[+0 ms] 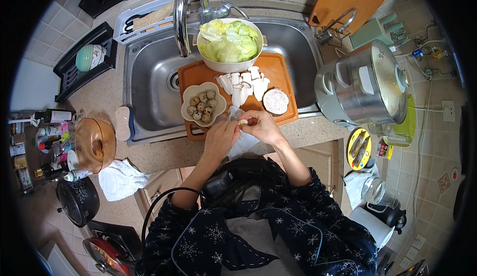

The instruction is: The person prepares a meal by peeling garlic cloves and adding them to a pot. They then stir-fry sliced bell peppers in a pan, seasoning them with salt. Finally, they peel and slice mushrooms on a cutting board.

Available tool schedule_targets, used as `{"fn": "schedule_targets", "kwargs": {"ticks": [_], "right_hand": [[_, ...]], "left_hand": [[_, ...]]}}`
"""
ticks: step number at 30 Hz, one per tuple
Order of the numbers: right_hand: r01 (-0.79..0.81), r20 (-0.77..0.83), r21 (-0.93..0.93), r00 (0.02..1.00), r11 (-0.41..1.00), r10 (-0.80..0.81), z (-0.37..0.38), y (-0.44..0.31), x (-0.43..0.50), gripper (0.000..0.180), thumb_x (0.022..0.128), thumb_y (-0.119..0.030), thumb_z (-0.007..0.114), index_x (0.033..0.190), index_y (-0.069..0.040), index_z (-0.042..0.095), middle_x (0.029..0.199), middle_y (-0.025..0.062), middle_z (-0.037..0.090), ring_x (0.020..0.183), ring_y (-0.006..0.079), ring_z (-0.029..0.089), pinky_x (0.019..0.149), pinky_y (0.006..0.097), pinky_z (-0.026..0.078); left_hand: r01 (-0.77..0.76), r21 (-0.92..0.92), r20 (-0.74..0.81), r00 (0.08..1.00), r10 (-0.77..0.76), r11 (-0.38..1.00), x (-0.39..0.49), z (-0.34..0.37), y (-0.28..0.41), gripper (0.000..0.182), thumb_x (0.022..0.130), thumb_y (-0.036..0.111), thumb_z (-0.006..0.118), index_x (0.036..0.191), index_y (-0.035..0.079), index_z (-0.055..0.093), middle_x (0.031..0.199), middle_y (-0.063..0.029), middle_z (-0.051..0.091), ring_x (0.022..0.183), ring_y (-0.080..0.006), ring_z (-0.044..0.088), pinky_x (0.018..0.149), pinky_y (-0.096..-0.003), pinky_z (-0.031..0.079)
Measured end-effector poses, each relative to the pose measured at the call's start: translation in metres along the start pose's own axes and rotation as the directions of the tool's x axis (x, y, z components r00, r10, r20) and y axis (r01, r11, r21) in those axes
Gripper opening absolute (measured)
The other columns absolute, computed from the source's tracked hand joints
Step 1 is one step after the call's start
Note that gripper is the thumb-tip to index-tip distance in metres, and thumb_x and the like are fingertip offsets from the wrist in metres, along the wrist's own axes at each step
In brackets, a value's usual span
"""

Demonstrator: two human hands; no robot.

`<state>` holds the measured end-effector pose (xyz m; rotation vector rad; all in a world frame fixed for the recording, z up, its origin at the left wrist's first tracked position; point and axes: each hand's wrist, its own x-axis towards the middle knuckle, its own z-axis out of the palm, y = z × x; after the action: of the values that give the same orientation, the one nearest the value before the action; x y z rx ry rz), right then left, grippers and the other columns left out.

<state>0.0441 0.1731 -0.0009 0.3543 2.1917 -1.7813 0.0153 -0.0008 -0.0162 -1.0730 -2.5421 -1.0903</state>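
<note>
My left hand [222, 137] and my right hand [264, 126] meet at the near edge of an orange cutting board [275, 63]. Between their fingertips is a small pale, yellowish item [243, 122], partly hidden; it may be a peeled quail egg. White crumpled tissue or paper [242, 144] lies below them. Speckled quail eggs [201, 106] fill a flower-shaped bowl [185, 116] on the board's left part. Cut white mushroom pieces [246, 84] and a round, whitish slice or cap [275, 101] lie to the right. Behind stands a white pot [227, 66] of lettuce leaves [231, 41].
The board spans a double steel sink [149, 90] under a chrome faucet [181, 19]. At right stands a steamer [357, 84], with a yellow plate of fish [359, 149] nearer. A sponge [124, 123], an amber bowl [95, 145] and a white towel [121, 179] are at left.
</note>
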Motion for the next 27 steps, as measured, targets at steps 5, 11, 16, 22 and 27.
{"fn": "schedule_targets", "kwargs": {"ticks": [5,11,16,22,27], "right_hand": [[0.018,0.002,0.061,1.0,0.998,-0.018,-0.001,0.002,0.001,0.013,0.084,0.001,0.064,0.097,0.003,0.066,0.081,0.0015,0.066,0.073,0.0042,0.059,0.066,0.0198,0.048],[0.038,-0.016,0.154,0.999,0.987,-0.036,0.0,0.006,0.002,0.018,0.081,-0.002,0.067,0.098,0.002,0.067,0.079,0.0011,0.065,0.071,0.0049,0.058,0.065,0.0212,0.048],[0.056,0.001,0.275,0.998,0.96,-0.058,-0.001,0.006,0.0,0.018,0.081,-0.002,0.068,0.098,0.0,0.068,0.078,-0.0008,0.064,0.071,0.0043,0.056,0.064,0.0204,0.047],[0.047,0.048,0.233,0.997,0.971,-0.06,-0.006,0.006,0.0,0.016,0.083,-0.003,0.069,0.099,-0.001,0.068,0.08,-0.0016,0.064,0.071,0.0031,0.056,0.063,0.0188,0.045],[0.075,0.07,0.285,0.993,0.956,-0.099,-0.01,0.005,-0.003,0.016,0.085,-0.003,0.067,0.101,-0.002,0.068,0.082,-0.002,0.065,0.07,0.0024,0.054,0.063,0.0179,0.044]], "left_hand": [[0.003,-0.014,-0.023,1.0,-0.004,1.0,0.001,-0.002,0.002,0.02,0.074,0.005,0.072,0.092,0.004,0.062,0.076,-0.0083,0.061,0.07,-0.0259,0.061,0.062,-0.0363,0.049],[-0.003,-0.039,-0.058,0.998,0.0,0.999,0.002,-0.003,0.003,0.021,0.073,0.004,0.073,0.092,0.005,0.063,0.076,-0.0083,0.061,0.069,-0.0259,0.061,0.062,-0.0359,0.049],[0.034,-0.088,-0.063,0.997,-0.04,0.996,0.0,-0.003,0.003,0.02,0.073,0.005,0.073,0.09,0.005,0.063,0.075,-0.0083,0.061,0.065,-0.0254,0.06,0.059,-0.0356,0.049],[0.053,-0.14,-0.059,0.996,-0.062,0.989,0.002,-0.004,0.003,0.019,0.073,0.005,0.074,0.09,0.005,0.065,0.074,-0.0088,0.062,0.062,-0.0239,0.06,0.057,-0.0342,0.049],[0.366,-0.43,0.101,0.928,-0.359,0.825,0.003,-0.006,0.005,0.011,0.077,0.005,0.07,0.088,0.001,0.068,0.074,-0.0074,0.067,0.062,-0.0143,0.062,0.057,-0.0267,0.048]]}}
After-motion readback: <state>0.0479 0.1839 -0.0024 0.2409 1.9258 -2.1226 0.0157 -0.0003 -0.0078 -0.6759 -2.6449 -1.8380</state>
